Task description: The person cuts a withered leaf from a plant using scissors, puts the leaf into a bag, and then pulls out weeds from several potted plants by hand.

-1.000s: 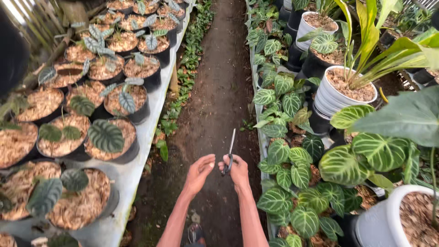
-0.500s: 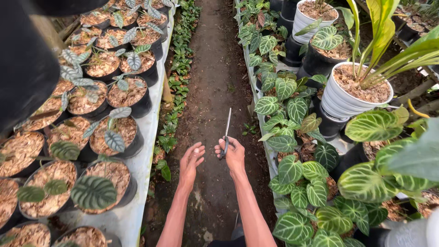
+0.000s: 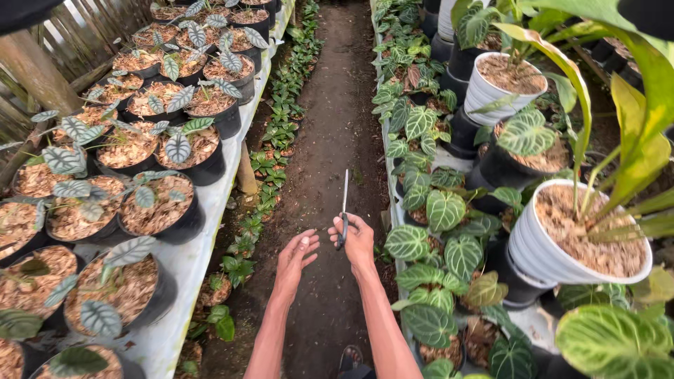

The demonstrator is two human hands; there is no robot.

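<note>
My right hand grips the dark handles of a pair of slim scissors, whose closed metal blades point away from me over the dirt path. My left hand is held out beside it, palm down, fingers loosely spread, holding nothing and a few centimetres left of the handles. Both forearms reach forward over the middle of the path. A sandalled foot shows at the bottom edge.
A white bench on the left carries several black pots of bark chips with grey-green veined leaves. On the right stand dark-green veined leafy plants and white ribbed pots. Small seedlings line the path's left edge.
The view has shifted along the path and tilted down, so the benches and pots slide past. My hands stay together in front of me, the scissors still upright in my right hand.
</note>
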